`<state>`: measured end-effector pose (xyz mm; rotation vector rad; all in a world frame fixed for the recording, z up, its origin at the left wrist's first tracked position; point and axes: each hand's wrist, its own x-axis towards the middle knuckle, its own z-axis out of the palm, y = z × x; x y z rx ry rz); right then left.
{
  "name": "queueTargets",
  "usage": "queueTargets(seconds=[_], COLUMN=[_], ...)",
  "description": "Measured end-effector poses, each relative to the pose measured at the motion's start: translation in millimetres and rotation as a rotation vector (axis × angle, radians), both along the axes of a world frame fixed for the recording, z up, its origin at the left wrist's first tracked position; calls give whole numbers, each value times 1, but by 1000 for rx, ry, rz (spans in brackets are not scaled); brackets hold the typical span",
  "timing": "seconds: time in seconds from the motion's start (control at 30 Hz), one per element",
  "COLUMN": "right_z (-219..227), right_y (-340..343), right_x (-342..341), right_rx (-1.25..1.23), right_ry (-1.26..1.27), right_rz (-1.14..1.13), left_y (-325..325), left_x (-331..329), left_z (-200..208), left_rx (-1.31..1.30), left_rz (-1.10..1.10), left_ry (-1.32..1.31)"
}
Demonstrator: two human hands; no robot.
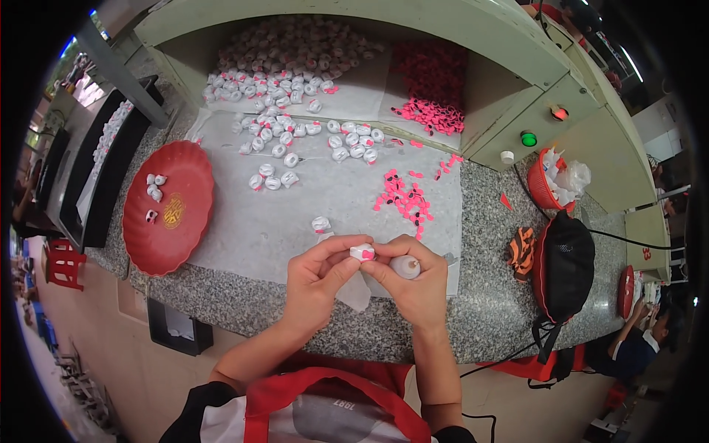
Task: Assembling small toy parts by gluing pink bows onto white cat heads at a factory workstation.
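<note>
My left hand [313,279] is closed, pinching a small white toy head [356,252] with a pink bow-shaped piece on its front. The fingertips of my right hand [422,289] touch the same head from the other side. A small whitish squeeze bottle [405,266] with a narrow tip is tucked in that right hand. Under both hands hangs a strip of white paper or cloth [354,294]. Just beyond my fingers lies another white head [320,223]. Several loose pink pieces [402,199] with dark spots are scattered to the far right.
A red scalloped tray [136,221] with a few heads stands at left. Piles of white heads [284,88] and pink pieces [436,114] fill the pale green booth [509,103]. To the right are an orange basket [541,188], a black bag [569,258] and an orange-black cloth [522,253].
</note>
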<state>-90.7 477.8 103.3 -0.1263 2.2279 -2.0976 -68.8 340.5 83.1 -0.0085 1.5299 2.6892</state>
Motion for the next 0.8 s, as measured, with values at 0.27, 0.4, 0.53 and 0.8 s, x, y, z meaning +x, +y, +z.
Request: queueTargets(seconds=[0.27, 0.4, 0.53, 0.8], right_z=[1, -2, -9, -15], right_y=[-18, -15, 3, 10], right_x=[5, 9, 3, 8], right_rx=[114, 51, -52, -341], right_ry=[205, 236, 269, 9], right_rz=[-83, -25, 76, 72], left_y=[-20, -23, -18, -13], left_x=[-3, -3, 2, 2], left_z=[-5, -1, 12, 12], left_rx=[158, 174, -85, -201], left_rz=[-38, -99, -117, -170], left_ry=[-156, -242, 45, 69])
